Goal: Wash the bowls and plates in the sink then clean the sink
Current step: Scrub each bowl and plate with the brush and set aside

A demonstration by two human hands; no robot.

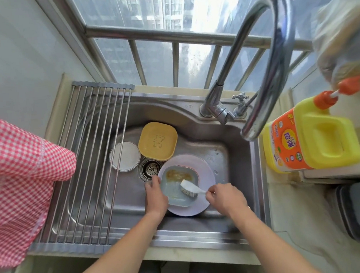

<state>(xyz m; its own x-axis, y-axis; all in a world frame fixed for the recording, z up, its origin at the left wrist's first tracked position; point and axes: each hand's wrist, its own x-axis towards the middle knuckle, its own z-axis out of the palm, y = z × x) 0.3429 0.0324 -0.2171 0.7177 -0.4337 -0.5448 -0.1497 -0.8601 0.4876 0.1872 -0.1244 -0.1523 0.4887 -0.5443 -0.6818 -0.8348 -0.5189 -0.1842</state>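
Left hand (pixel 154 195) grips the blue dish (pixel 175 188) (soiled); right hand (pixel 224 197) pinches the brush (pixel 190 187).

The sink (pixel 196 111) is seen to be brushed steel with a dull sheen, and the arched tap (pixel 275 41) at upper right is polished, mirror-bright metal. The roll-up rack (pixel 94 165) is made of smooth steel rods. The yellow dish (pixel 157 141) and the lilac plate (pixel 206 173) look like matt plastic. The brush (pixel 190 187) is white plastic with pale bristles. The checked cloth (pixel 15 183) at left is woven fabric. The detergent jug (pixel 312 138) is glossy plastic.
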